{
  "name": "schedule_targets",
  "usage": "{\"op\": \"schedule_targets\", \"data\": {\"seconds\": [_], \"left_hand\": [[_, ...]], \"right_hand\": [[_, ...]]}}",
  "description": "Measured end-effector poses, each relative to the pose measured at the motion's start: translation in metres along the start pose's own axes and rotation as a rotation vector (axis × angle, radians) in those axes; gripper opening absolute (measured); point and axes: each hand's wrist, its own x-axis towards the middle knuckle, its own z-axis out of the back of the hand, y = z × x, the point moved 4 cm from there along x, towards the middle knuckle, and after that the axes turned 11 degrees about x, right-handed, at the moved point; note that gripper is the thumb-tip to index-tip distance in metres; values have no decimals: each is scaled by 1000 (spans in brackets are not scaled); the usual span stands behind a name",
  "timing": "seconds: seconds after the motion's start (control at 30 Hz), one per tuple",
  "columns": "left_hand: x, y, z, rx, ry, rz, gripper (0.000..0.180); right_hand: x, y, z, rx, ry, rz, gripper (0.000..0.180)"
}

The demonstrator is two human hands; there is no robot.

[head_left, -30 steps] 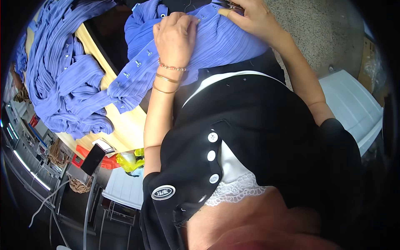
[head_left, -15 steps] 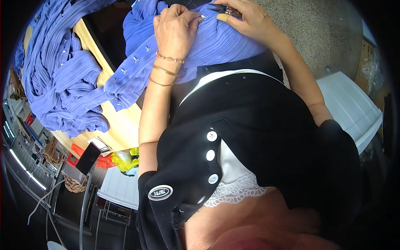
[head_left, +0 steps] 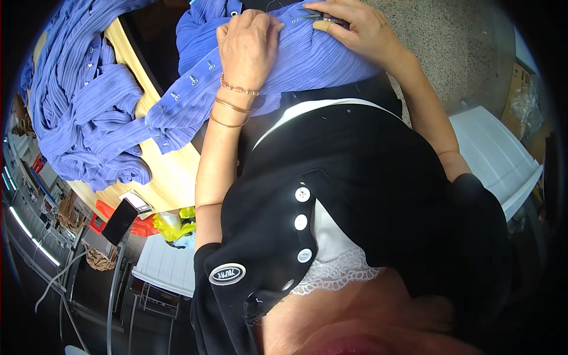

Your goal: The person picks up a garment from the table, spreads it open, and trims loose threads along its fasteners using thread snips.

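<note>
A blue pleated shirt with a row of small buttons lies across my lap. My left hand presses down on the shirt with its fingers curled into the fabric, bracelets on the wrist. My right hand rests on the shirt's upper edge and pinches a small metal tool, which looks like thread snips, its tip at the cloth.
A heap of more blue pleated shirts lies on a wooden table at the left. A white box stands on the speckled floor at the right. A dark phone and yellow bag sit beyond the table's edge.
My left hand has shifted a little along the shirt and bunched the fabric. My right hand has stayed at the shirt's upper edge with the tool.
</note>
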Motion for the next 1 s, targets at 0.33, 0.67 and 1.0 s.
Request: {"op": "schedule_targets", "data": {"seconds": [0.33, 0.67, 1.0], "left_hand": [[1, -3, -1, -43, 16, 103, 16], [5, -5, -10, -167, -58, 139, 16], [0, 8, -17, -444, -29, 299, 16]], "right_hand": [[-1, 0, -1, -56, -20, -32, 30], [-1, 1, 1, -49, -8, -76, 31], [2, 4, 0, -67, -7, -106, 31]]}}
